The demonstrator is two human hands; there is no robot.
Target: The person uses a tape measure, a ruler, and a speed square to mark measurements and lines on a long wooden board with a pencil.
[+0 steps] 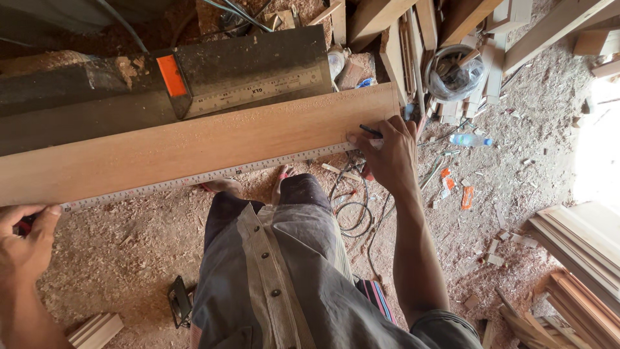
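Right hand (pixel 387 155): fingers closed around a dark pen (pixel 370 130), its tip set on the right end of the wooden board (pixel 194 145); the same hand presses the tape measure (pixel 213 174) flat against the board's near edge.

Left hand (pixel 26 242): at the near left, thumb and fingers pinched shut on the tape measure's case, of which only a sliver of red shows. The blade runs taut from this hand rightward along the board's near edge to the right hand.

Wooden board: long, pale reddish, dusted with sawdust, lying across the scene from the left edge to right of centre, its right end slightly farther away. It rests against a dark workbench (pixel 77 97) on its far side.

On the bench, just beyond the board: a steel square (pixel 245 90) with a graduated blade and an orange patch at its corner, touching or nearly touching the board's far edge.

Container: a round bucket (pixel 452 68) at the far right, lined with clear plastic; a stick of wood pokes out, the other contents too unclear to tell.

Around: timber offcuts (pixel 400 39) stacked at the far side beside the bucket; a plastic bottle (pixel 470 139) lying on the floor right of the right hand; orange scraps (pixel 467 197) on the sawdust floor (pixel 129 252); black cable (pixel 352 210) coiled below the board's right end; stacked moulded planks (pixel 581 258) at the near right; a small black tool (pixel 181 300) on the floor near the person's leg. The person's bare feet show beneath the board's near edge.
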